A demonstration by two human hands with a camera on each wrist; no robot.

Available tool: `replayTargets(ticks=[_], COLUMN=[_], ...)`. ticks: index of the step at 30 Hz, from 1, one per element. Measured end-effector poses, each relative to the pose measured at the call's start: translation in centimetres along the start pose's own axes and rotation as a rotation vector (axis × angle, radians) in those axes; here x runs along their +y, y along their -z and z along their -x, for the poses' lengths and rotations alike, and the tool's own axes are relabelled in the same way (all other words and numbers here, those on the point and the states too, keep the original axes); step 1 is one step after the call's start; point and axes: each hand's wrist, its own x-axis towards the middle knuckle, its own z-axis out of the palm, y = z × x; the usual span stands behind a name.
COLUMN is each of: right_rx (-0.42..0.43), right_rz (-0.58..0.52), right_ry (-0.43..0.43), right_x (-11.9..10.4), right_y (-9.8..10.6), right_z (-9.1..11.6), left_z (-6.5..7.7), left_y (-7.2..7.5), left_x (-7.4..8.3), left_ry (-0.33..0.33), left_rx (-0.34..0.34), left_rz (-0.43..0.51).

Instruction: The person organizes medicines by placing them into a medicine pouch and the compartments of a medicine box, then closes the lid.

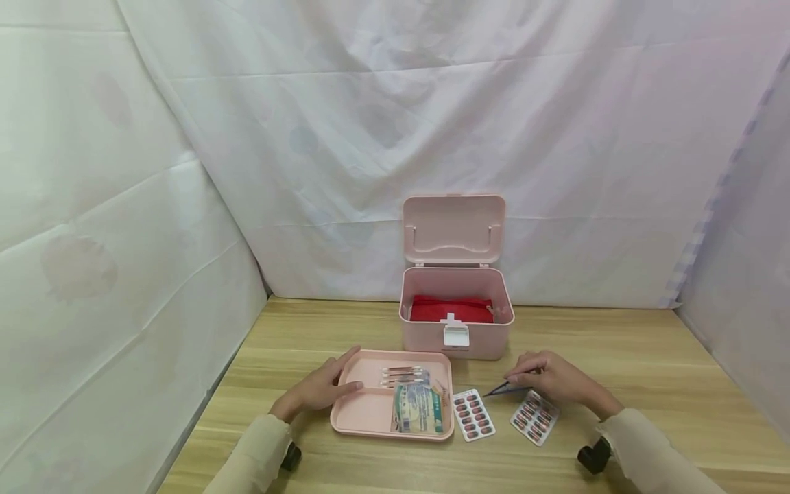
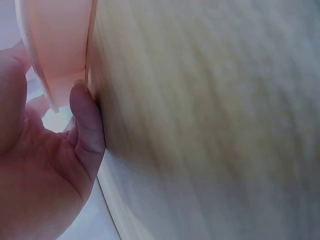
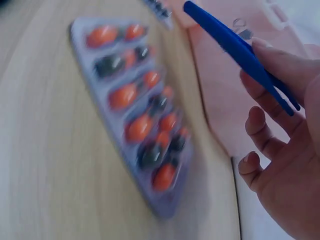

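My left hand (image 1: pixel 317 387) holds the left edge of a pink tray (image 1: pixel 364 415), the thumb over its rim and the little finger low against its outer wall in the left wrist view. In the tray lie cotton swabs (image 1: pixel 402 377) and a clear packet with a green stripe (image 1: pixel 418 408). My right hand (image 1: pixel 549 374) pinches blue tweezers (image 3: pixel 235 52) between thumb and forefinger, the other fingers loosely curled. Their tips point left, close to the upper right edge of one capsule blister pack (image 1: pixel 473 416). A second blister pack (image 1: pixel 534 418) lies below the right hand.
Behind the tray stands a pink box (image 1: pixel 426 337), its lid (image 1: pixel 453 230) raised and a red pouch (image 1: pixel 444 310) inside. White cloth (image 1: pixel 345 151) hangs behind and on both sides of the wooden table (image 1: pixel 648 384).
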Motion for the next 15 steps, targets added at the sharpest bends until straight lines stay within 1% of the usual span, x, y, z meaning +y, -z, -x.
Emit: replayTargets(ticks=[5, 10, 13, 15], right_rx=[0.042, 0.075, 0.115, 0.143], right_rz=[-0.066, -0.107, -0.124, -0.142], right_ry=[-0.077, -0.188, -0.248, -0.272], right_x=[-1.5, -3.7, -4.7, -5.2], right_y=[-0.7, -2.0, -2.9, -3.6], right_z=[-0.6, -1.4, -2.0, -2.4], left_z=[0.0, 0.0, 0.0, 0.0], left_y=[-0.1, -0.1, 0.0, 0.0], left_x=[0.0, 0.0, 0.1, 0.2], left_ry=[0.009, 0.019, 0.02, 0.022], left_rx=[-0.001, -0.008, -0.01, -0.012], left_rz=[0.003, 0.012, 0.021, 0.026])
